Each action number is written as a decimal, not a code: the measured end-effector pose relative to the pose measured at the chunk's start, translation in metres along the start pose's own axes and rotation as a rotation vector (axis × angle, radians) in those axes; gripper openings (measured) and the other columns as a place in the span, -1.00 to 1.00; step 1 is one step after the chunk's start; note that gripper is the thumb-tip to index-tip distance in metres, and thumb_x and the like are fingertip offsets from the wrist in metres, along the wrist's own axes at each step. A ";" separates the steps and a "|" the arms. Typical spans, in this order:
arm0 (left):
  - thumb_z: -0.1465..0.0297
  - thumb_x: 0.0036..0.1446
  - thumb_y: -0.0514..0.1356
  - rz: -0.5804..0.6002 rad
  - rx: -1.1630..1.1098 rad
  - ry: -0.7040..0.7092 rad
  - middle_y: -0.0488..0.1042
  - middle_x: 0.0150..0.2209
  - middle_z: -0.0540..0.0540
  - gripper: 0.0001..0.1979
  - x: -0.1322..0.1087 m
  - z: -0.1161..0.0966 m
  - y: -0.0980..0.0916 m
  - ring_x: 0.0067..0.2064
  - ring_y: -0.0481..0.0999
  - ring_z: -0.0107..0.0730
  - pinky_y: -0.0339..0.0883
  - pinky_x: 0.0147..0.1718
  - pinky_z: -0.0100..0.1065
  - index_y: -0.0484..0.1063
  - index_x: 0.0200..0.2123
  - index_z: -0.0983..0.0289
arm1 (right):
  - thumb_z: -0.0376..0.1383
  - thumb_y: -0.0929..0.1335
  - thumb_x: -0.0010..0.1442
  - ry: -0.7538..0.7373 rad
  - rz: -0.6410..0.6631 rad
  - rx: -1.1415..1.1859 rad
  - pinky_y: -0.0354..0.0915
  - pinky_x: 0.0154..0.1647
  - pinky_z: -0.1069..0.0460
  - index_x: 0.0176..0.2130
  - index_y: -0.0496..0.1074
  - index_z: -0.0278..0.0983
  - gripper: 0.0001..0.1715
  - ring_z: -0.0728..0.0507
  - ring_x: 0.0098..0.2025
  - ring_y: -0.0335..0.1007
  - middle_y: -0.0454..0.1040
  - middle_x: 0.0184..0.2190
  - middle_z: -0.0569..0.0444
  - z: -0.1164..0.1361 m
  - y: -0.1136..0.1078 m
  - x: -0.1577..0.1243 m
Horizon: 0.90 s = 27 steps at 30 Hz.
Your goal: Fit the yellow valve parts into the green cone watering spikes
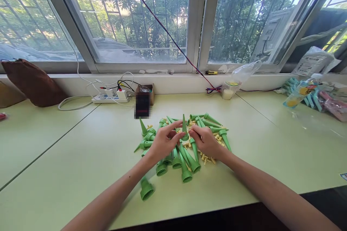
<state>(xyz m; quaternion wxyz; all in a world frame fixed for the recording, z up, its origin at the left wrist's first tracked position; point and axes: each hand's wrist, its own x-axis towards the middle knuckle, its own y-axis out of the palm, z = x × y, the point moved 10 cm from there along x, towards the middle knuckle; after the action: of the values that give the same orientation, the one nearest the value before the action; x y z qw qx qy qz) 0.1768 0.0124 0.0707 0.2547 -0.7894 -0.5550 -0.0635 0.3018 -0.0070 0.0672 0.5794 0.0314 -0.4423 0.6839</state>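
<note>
A heap of several green plastic cone spikes (187, 158) lies on the pale green table (81, 151), mixed with small cream-coloured plastic pieces (206, 158). My left hand (162, 142) and my right hand (207, 140) meet over the middle of the heap. Between their fingertips one green cone (184, 127) stands upright, tip up. Both hands have their fingers curled in a pinch at its base. One cone (146, 188) lies apart near the table's front edge.
A power strip (110, 97) with cables and a small brown box (145, 92) sit by the window sill. A brown bag (32, 83) lies at the far left. Plastic bags and a bottle (299, 94) crowd the right end. A red-black wire (168, 32) crosses the window.
</note>
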 end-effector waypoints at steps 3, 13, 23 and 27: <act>0.30 0.20 0.25 -0.051 0.098 0.133 0.47 -0.23 0.08 -0.67 -0.001 -0.012 -0.004 -0.50 0.36 -0.56 0.39 -0.53 -0.45 0.51 0.03 0.21 | -0.24 0.17 0.42 0.005 -0.002 -0.013 -0.06 -0.49 0.07 -0.46 0.04 -0.22 -0.61 0.00 -0.56 -0.06 0.09 -0.59 0.23 -0.002 0.000 0.000; 0.26 0.30 0.15 -0.087 0.070 0.213 0.30 -0.44 0.03 -0.73 -0.004 -0.029 -0.007 -0.49 0.27 -0.52 0.16 -0.57 -0.45 0.62 -0.25 0.27 | -0.28 0.18 0.40 -0.033 -0.026 -0.046 -0.05 -0.48 0.07 -0.47 0.06 -0.22 -0.63 -0.01 -0.56 -0.05 0.10 -0.59 0.22 0.008 0.002 -0.002; 0.26 0.23 0.23 0.023 0.023 0.143 0.36 -0.49 0.03 -0.71 -0.004 -0.030 0.007 -0.49 0.29 -0.50 0.15 -0.56 -0.43 0.57 -0.45 0.30 | -0.26 0.19 0.41 0.026 -0.100 -0.084 0.00 -0.47 0.05 -0.46 0.15 -0.23 -0.64 -0.02 -0.55 0.05 0.23 -0.57 0.18 -0.001 -0.008 -0.002; 0.29 0.22 0.24 0.035 0.076 0.142 0.42 -0.43 0.02 -0.84 -0.007 -0.027 0.013 -0.42 0.38 -0.47 0.26 -0.50 -0.45 0.55 -0.25 0.25 | -0.26 0.19 0.40 0.034 -0.149 -0.075 -0.01 -0.49 0.05 -0.47 0.12 -0.22 -0.63 -0.02 -0.57 0.00 0.17 -0.59 0.20 -0.002 -0.014 -0.001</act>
<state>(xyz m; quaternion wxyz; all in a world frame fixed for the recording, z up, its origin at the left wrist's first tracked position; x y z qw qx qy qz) 0.1910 -0.0099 0.0868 0.3241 -0.7822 -0.5238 -0.0936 0.3144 -0.0072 0.0733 0.6370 0.0308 -0.4540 0.6222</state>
